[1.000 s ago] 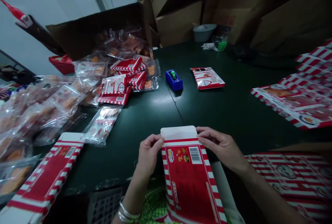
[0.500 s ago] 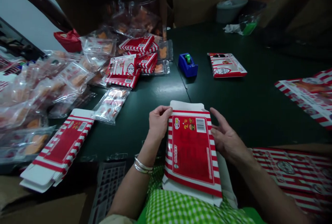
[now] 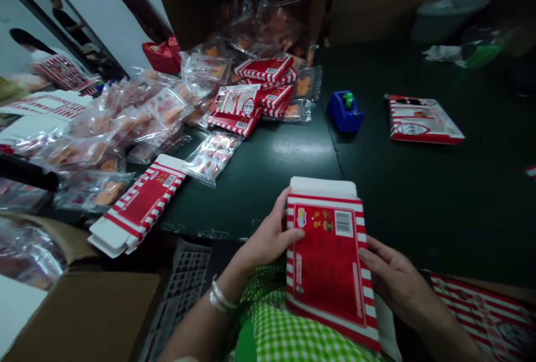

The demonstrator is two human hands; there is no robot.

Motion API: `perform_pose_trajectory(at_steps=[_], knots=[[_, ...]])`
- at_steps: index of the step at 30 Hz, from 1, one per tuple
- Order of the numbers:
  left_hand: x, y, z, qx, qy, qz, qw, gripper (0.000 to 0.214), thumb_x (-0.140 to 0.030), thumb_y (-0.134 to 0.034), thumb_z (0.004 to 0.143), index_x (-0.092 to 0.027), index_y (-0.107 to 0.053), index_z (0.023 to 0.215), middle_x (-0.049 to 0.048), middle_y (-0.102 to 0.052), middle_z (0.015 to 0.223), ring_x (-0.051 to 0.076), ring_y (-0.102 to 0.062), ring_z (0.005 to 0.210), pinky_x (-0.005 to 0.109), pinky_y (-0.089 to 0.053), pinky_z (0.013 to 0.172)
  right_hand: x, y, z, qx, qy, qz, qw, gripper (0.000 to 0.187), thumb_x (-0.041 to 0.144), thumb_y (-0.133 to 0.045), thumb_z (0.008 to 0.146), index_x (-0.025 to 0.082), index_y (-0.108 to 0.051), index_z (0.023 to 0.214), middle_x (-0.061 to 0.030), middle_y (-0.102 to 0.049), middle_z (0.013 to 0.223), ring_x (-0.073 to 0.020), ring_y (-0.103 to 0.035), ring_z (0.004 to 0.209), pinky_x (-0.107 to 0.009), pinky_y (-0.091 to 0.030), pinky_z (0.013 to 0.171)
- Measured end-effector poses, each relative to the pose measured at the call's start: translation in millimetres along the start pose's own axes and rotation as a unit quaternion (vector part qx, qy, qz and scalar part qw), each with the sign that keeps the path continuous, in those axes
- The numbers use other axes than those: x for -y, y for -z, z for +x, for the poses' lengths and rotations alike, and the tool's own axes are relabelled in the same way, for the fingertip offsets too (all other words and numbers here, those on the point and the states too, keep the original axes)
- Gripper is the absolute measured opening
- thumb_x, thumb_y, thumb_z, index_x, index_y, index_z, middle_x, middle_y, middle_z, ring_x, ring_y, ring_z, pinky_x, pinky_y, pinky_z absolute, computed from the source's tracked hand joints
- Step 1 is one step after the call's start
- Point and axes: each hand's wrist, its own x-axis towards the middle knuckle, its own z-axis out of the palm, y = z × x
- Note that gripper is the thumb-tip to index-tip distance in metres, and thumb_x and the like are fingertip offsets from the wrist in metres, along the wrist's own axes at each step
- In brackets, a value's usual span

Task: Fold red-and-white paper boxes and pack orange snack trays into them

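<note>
Lightly, the left hand point(image 3: 270, 236) grips a flattened red-and-white striped carton point(image 3: 326, 272) by its edge, thumb on the printed face, while the right hand point(image 3: 397, 281) holds the opposite edge, the carton resting over green gingham clothing point(image 3: 272, 323).

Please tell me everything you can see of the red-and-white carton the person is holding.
This red-and-white paperboard carton looks flattened, with striped edges, a red panel bearing a barcode and small food pictures, and a plain white flap at its far end. It tilts above the person's lap, held at its sides by the left hand and right hand.
</note>
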Motion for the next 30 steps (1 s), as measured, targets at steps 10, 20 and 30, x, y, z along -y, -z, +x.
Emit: perform_pose_trajectory(at_steps=[10, 20, 30], knots=[[22.2, -3.8, -34.2, -0.111, 0.052, 0.02, 0.992, 0.085, -0.018, -0.068, 0.078, -0.022, -0.019, 0.147, 0.0156, -0.058, 0.13, 0.027, -0.06, 0.112, 0.043, -0.047, 0.096, -1.7, -2.4, -2.3, -0.047, -0.011, -0.008, 0.999, 0.058, 0.045, -0.084, 0.059, 0.025, -0.061, 0.108, -0.0076, -0.073, 0.106, -0.0296, -0.07, 0.091, -0.035, -0.059, 0.069], [14.5, 7.7, -20.1, -0.042, 0.092, -0.051, 0.994, 0.089, -0.027, -0.071, 0.076, -0.02, -0.017, 0.146, 0.015, -0.066, 0.116, 0.026, -0.066, 0.1, 0.037, -0.052, 0.083, 3.1, 2.0, 5.0, 0.031, -0.006, -0.017, 0.999, 0.109, 0.046, -0.078, 0.068, 0.036, -0.005, 0.148, -0.0151, -0.058, 0.129, -0.0354, -0.066, 0.1, -0.051, -0.055, 0.08], [14.7, 1.1, 17.4, -0.09, 0.102, -0.036, 0.99, 0.054, -0.033, -0.07, 0.074, -0.019, -0.046, 0.12, 0.0047, -0.07, 0.088, 0.02, -0.068, 0.074, 0.031, -0.053, 0.065, 23.8, 16.9, 17.7, 0.023, 0.078, -0.184, 0.98, 0.089, 0.052, -0.075, 0.067, 0.026, -0.034, 0.141, -0.0113, -0.066, 0.113, -0.0274, -0.068, 0.089, -0.035, -0.057, 0.063]])
